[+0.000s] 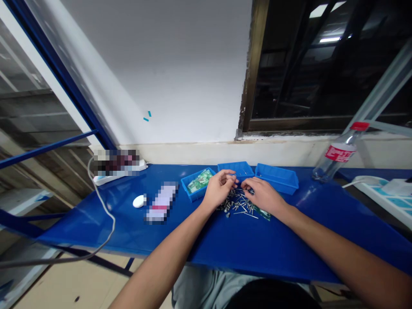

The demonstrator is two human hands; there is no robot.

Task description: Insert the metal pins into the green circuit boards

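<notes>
Below a white wall (180, 77), a blue tabletop (231, 249) bears three blue plastic trays (280, 183) just behind a loose pile of metal pins (242, 206), an arrangement that seemingly keeps everything within short reach. Over the pile, left hand (220, 185) and right hand (262, 194) nearly meet, forearms slanting inward, fingers half curled; whether they pinch anything, I cannot tell.

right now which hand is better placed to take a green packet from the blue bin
Likely the left hand: it is beside that blue bin, while the right hand is farther away, over the rivet-like metal pieces.
</notes>
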